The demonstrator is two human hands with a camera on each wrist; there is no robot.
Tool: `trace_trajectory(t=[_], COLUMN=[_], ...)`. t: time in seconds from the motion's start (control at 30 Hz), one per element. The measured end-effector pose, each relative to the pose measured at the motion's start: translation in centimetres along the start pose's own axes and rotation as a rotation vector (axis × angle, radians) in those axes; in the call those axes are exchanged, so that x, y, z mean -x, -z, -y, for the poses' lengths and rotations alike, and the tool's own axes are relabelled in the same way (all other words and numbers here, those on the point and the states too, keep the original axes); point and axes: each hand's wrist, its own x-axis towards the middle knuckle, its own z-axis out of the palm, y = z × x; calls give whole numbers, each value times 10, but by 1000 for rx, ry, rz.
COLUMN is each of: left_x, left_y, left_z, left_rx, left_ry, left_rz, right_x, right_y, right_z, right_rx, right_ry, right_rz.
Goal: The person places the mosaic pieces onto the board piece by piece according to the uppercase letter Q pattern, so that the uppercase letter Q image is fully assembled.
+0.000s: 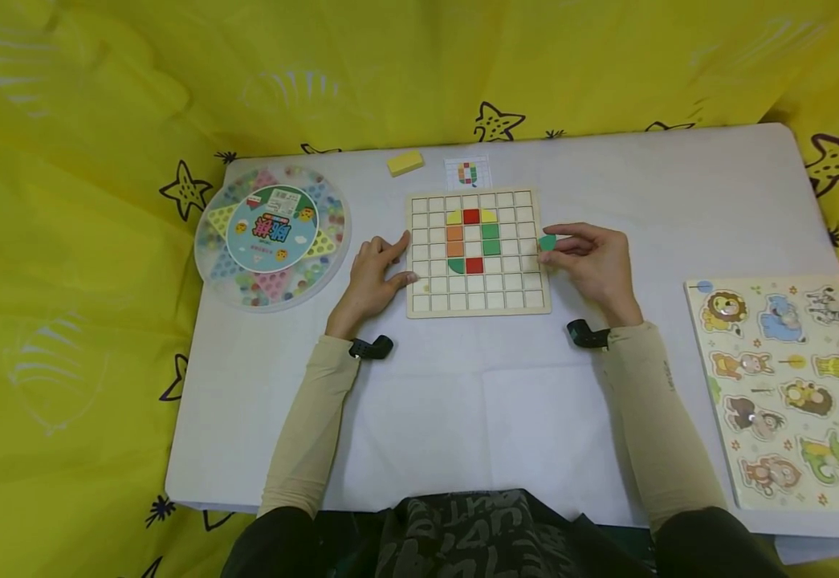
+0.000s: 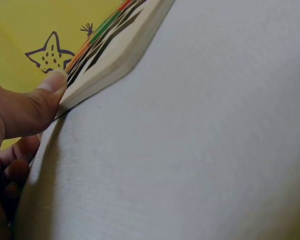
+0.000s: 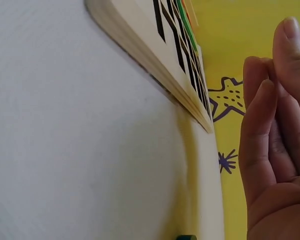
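Observation:
A wooden grid board [image 1: 432, 310] lies on the table, with coloured tiles in an oval ring: red, yellow, orange and green. My left hand [image 1: 373, 277] is at its left side, index finger and thumb spread along the frame; the left wrist view shows the thumb [image 2: 47, 95] against the board's edge [image 2: 115, 70]. Just off the right side, my right hand [image 1: 592, 261] pinches a small green tile with a rounded edge [image 1: 547, 242] between thumb and fingers. In the right wrist view the tile is hidden behind the fingers [image 3: 257, 135], and the board [image 3: 140, 55] stands to their left.
Behind the board lie a small pattern card [image 1: 467, 173] and a yellow block [image 1: 405, 164]. A round clear case of beads [image 1: 272, 229] sits at the left. At the right is an animal peg puzzle [image 1: 788, 393]. Yellow cloth [image 1: 390, 72] hangs behind the table.

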Motion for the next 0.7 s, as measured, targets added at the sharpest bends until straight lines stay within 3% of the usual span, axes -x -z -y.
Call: trace_trajectory(t=[0.33, 0.7], left_x=[1, 0], left_y=[1, 1], left_z=[-3, -1], left_rx=[7, -1], left_ry=[4, 6], left_rz=[2, 5], right_x=[-2, -7], right_y=[-8, -17], right_z=[3, 1], right_rx=[76, 54], right_ry=[-56, 35], right_rz=[56, 120])
